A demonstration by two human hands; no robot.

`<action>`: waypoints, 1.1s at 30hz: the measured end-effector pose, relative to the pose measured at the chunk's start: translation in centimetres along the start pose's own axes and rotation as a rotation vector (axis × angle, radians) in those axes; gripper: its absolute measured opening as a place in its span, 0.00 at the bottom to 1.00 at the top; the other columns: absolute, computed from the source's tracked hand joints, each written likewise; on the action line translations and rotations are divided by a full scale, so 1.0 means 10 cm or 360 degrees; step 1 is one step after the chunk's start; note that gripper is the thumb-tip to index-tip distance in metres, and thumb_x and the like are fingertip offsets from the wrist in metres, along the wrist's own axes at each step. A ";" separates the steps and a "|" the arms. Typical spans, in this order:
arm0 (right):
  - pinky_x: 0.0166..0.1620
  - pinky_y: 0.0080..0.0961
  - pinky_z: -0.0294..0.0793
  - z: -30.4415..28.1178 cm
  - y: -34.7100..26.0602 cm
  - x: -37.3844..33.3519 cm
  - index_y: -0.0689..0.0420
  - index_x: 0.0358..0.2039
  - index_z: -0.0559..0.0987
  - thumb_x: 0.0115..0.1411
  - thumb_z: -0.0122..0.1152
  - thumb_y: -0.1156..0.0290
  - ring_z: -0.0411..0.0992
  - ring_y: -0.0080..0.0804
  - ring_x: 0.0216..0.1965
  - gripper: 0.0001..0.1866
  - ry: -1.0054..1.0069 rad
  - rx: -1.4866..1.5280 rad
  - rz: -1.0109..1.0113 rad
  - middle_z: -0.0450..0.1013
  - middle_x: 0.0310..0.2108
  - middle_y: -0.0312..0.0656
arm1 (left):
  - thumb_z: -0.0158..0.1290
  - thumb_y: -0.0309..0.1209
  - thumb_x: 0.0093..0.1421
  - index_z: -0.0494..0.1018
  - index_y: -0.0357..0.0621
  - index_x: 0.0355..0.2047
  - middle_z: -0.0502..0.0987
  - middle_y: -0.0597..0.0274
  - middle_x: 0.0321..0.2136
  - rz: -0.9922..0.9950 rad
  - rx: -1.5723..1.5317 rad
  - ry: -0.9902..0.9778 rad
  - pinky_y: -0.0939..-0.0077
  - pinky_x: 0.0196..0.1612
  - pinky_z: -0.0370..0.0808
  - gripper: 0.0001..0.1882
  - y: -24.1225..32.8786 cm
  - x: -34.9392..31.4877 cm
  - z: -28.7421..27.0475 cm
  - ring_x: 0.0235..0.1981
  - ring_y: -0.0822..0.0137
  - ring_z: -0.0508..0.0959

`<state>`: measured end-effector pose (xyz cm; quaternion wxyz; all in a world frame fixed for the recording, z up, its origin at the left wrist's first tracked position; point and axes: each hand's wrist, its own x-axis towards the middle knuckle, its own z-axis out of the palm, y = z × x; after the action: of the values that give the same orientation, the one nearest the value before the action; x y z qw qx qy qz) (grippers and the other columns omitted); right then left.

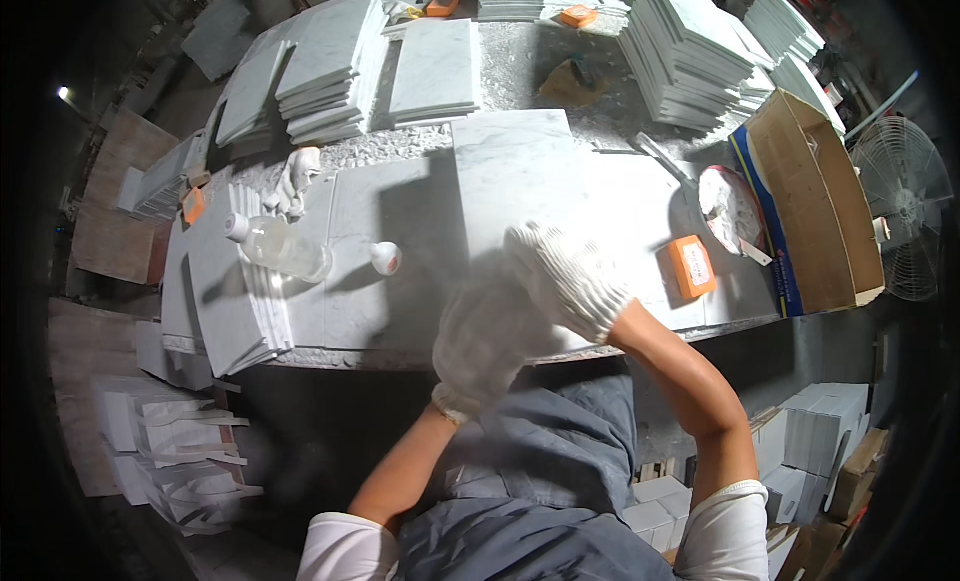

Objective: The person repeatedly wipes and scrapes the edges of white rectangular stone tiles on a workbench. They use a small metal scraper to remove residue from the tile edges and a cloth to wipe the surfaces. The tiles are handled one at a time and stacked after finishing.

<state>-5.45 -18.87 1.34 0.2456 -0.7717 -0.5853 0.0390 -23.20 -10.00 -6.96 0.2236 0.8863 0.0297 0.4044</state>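
Both of my hands wear white knitted gloves over the near edge of the work table. Motion smears my left hand point(482, 331), so its fingers cannot be made out. My right hand point(572, 281) is just above and right of it, with its back showing and its fingers curled down; whatever they may hold is hidden. Beneath and beyond the right hand lies a pale grey-veined marble tile point(512, 156), resting over other flat tiles. A small white bottle point(386, 258) with a rounded top lies left of my hands. An orange box-shaped block point(692, 267) is to the right.
At left, a clear plastic bottle point(282, 247) lies on leaning tiles point(232, 306), near a crumpled white cloth point(293, 181). Tile stacks point(330, 76) line the far side, with a taller stack point(685, 56) at right. An open cardboard box point(815, 201) and a fan point(905, 206) stand right.
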 end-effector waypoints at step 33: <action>0.64 0.32 0.71 0.22 0.15 -1.47 0.59 0.64 0.75 0.72 0.56 0.55 0.73 0.44 0.63 0.27 0.0600 0.1003 0.0891 0.74 0.61 0.53 | 0.51 0.38 0.74 0.77 0.39 0.56 0.80 0.65 0.45 -0.1551 -0.0859 -0.0114 0.80 0.41 0.77 0.18 0.07 0.31 -0.49 0.38 0.76 0.78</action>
<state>-9.52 -31.98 -4.57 0.5504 -0.7815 -0.2592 0.1388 -24.78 -8.13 -1.69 0.6046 0.6946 0.3239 0.2172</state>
